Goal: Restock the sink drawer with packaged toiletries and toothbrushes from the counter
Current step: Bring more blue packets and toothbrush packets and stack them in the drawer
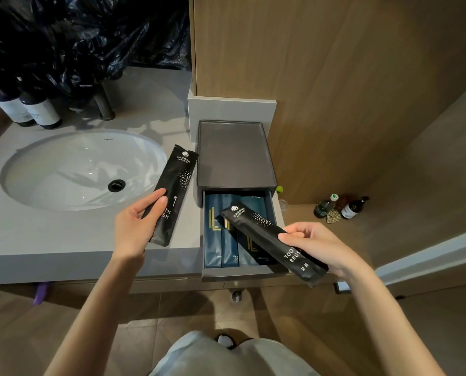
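Note:
A dark grey drawer box (pixel 236 156) stands on the counter right of the sink, its drawer (pixel 242 272) pulled out toward me. Inside lie several dark blue toiletry packs (pixel 213 240), side by side. My right hand (pixel 316 246) grips a black toothbrush packet (pixel 267 237) slanted over the open drawer, its top end above the blue packs. My left hand (pixel 135 229) holds a second black toothbrush packet (pixel 176 185) upright over the counter between sink and box.
A white oval sink (pixel 82 169) with a black drain fills the grey counter (pixel 36 240) at left. Two dark bottles (pixel 28 109) and a black plastic bag (pixel 77 42) stand behind it. Small bottles (pixel 340 207) sit on a low ledge at right, beside a wood panel wall (pixel 335 77).

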Motion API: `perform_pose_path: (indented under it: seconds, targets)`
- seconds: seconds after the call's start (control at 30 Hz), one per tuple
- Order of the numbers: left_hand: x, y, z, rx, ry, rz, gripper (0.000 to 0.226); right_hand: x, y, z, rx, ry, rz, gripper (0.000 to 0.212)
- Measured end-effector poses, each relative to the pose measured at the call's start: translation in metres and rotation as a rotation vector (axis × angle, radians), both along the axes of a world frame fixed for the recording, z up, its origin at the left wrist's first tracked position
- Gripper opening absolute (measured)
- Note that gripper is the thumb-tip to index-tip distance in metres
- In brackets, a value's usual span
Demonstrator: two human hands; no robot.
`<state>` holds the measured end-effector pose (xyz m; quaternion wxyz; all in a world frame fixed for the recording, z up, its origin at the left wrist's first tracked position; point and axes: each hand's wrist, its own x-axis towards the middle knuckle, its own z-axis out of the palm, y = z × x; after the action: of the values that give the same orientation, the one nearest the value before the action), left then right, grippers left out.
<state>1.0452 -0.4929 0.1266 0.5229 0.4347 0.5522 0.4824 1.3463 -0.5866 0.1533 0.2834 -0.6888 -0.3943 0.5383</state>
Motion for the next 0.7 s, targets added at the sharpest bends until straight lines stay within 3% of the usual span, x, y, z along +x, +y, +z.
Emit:
perform_pose_path:
  seconds: [0.13, 0.27, 0.4, 0.7]
  targets:
    - [0.004, 0.000, 0.000, 0.009, 0.004, -0.010, 0.023, -0.015, 0.008, -0.019, -0.004, -0.082, 0.002, 0.023]
    - [0.009, -0.001, 0.003, 0.027, 0.004, -0.020, 0.023, -0.043, 0.027, -0.036, 0.072, -0.100, -0.085, 0.015]
    - [0.009, -0.004, 0.004, 0.031, 0.022, -0.020, 0.024, -0.066, 0.045, -0.054, 0.137, -0.159, -0.129, 0.035]
    - [-0.004, -0.009, -0.001, 0.005, -0.039, -0.035, 0.022, -0.105, 0.063, -0.067, 0.175, -0.215, -0.077, 0.044]
